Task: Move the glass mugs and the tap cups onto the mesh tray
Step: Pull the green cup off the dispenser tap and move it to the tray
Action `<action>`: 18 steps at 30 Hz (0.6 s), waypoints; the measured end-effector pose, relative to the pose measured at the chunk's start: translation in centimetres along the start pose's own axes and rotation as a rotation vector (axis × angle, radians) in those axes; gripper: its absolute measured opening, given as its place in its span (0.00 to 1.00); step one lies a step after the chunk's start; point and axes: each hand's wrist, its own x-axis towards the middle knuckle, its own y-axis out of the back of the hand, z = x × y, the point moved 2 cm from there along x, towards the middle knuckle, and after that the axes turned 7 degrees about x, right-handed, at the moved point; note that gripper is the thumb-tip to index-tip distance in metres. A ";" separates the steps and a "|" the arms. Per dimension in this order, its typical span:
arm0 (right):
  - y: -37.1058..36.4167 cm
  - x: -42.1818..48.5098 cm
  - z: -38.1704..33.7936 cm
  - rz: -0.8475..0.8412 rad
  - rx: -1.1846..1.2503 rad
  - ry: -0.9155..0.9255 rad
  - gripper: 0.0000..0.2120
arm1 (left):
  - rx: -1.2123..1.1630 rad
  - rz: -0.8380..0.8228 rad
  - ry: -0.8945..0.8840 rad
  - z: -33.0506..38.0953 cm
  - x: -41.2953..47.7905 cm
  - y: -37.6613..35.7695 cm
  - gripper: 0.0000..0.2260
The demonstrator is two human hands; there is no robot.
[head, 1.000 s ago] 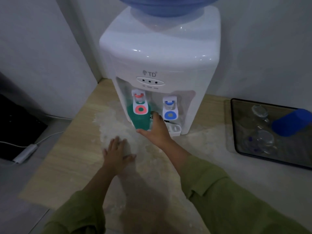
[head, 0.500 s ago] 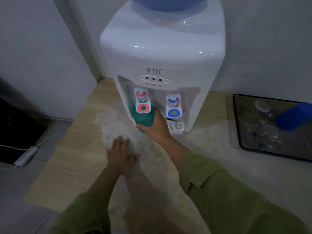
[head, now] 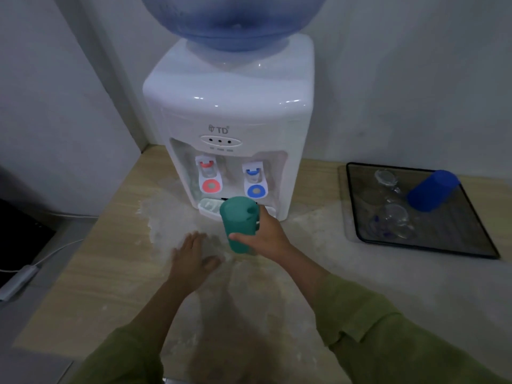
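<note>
My right hand (head: 267,235) grips a green plastic cup (head: 238,221), held upside down in front of the white water dispenser (head: 230,117), just below its two taps. My left hand (head: 191,256) lies flat on the counter with fingers spread, holding nothing. On the right sits the black mesh tray (head: 471,245). A blue cup (head: 432,194) stands on it, tilted, beside clear glass mugs (head: 396,220).
The dispenser stands in the back corner under a large blue water bottle (head: 232,20). The wooden counter (head: 97,273) has a pale worn patch in front of the dispenser. A white cable and adapter (head: 16,281) lie off the counter's left edge.
My right hand has pulled the green cup out from under the red tap and lowered it toward me. My left hand stays flat on the counter.
</note>
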 end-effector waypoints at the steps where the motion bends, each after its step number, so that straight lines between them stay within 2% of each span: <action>1: 0.9 -0.6 0.1 0.003 0.009 0.002 0.36 | -0.062 0.003 -0.049 1.2 -0.5 -0.1 0.34; 5: 4.7 -2.8 0.6 0.035 0.017 0.035 0.34 | -0.433 -0.062 -0.139 6.7 -2.4 -0.2 0.35; 9: 9.5 -4.7 0.6 0.176 0.095 0.051 0.35 | -0.560 -0.063 -0.277 12.8 -3.6 -0.4 0.33; 12: 13.6 -5.9 0.8 0.270 0.210 0.028 0.31 | -0.621 -0.021 -0.342 17.4 -4.0 -0.3 0.34; 15: 17.6 -6.7 1.5 0.331 0.328 0.002 0.29 | -0.677 0.029 -0.387 21.8 -4.2 -0.1 0.36; 18: 21.2 -7.6 2.0 0.348 0.444 -0.021 0.27 | -0.722 0.120 -0.417 26.0 -4.5 -0.2 0.34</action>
